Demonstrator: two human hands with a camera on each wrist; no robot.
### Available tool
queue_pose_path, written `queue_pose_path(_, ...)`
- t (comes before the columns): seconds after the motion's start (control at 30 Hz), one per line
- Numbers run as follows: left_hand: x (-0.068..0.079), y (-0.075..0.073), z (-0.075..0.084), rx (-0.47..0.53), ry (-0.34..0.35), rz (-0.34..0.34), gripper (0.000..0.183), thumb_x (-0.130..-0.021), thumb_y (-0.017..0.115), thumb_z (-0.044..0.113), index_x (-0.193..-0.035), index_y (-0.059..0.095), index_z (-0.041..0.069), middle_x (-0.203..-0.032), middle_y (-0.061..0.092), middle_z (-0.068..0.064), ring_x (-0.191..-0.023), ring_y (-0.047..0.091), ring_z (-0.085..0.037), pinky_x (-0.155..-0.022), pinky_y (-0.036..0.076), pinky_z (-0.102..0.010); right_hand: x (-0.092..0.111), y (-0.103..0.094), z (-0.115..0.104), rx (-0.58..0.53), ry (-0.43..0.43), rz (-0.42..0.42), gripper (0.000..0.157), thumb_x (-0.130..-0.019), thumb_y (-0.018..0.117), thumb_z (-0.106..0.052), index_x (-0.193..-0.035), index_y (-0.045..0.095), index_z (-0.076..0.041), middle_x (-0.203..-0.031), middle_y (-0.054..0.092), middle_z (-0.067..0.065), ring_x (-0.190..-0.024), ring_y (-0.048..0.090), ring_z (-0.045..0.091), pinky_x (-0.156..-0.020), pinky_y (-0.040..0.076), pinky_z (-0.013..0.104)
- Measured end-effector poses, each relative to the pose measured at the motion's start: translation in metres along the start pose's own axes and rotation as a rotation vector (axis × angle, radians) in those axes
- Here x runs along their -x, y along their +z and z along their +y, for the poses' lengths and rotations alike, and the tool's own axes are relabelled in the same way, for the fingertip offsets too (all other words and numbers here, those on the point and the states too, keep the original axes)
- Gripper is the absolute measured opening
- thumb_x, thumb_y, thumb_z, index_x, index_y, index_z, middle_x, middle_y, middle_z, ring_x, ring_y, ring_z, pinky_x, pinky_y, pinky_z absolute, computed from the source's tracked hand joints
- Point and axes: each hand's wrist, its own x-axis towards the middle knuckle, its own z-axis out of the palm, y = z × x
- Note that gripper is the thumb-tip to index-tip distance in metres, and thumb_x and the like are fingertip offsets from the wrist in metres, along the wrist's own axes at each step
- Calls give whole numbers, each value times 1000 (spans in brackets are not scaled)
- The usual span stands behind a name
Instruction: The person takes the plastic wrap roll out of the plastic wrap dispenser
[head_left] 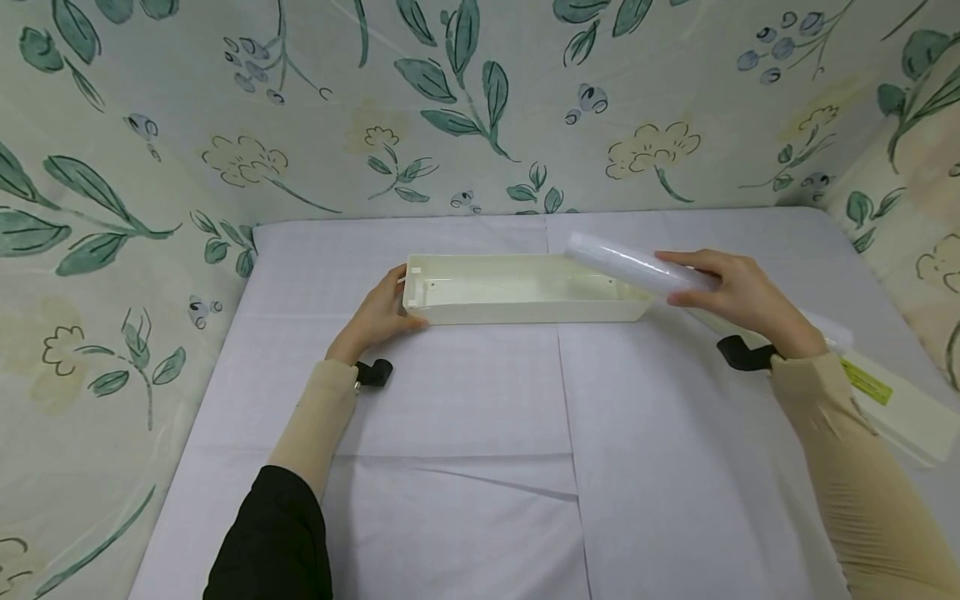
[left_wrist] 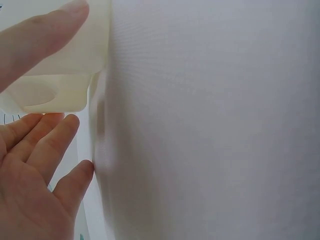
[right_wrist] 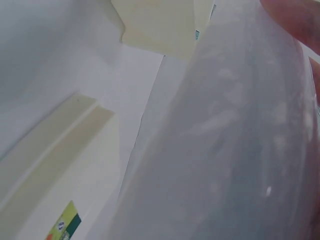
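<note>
A long cream plastic box [head_left: 525, 312], with its top uncovered, sits on the white cloth. My left hand [head_left: 382, 308] holds its left end, thumb at the front corner and fingers round the back. In the left wrist view the thumb presses on the box [left_wrist: 60, 60], and the fingertips touch its end. My right hand [head_left: 738, 300] grips a roll of clear plastic wrap [head_left: 622, 265], thumb on the near side and fingers over the far side. The roll slants, its left end over the box's right part. In the right wrist view the wrap roll [right_wrist: 225, 150] fills much of the picture.
A long cream lid-like piece [head_left: 907, 408] with a yellow-green label lies at the right, partly hidden under the right arm. White cloth [head_left: 465, 400] with fold lines covers the table. Floral curtains [head_left: 450, 125] stand behind and at both sides.
</note>
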Motion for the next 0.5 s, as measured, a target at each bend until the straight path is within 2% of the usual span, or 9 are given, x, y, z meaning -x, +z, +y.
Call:
queue_pose_path(0.33,0,1,-1,-12,-9,1,103,-74,84,16,-152,17,9,-153,28,-13,-139,26,-28,-113,19,-47,7,-1,5,15,37,-2,62,-80,79,-20,-137,56,-20,-132,54,18,-104,53,30,-72,34,11)
queue_pose_path(0.5,0,0,0,-12,-10,0,103,-74,84,16,-152,17,9,-153,27,-13,-140,26,-29,-113,20,-47,9,-1,6,20,43,11,61,-80,79,-21,-136,56,-21,-132,55,16,-100,51,21,-71,35,11)
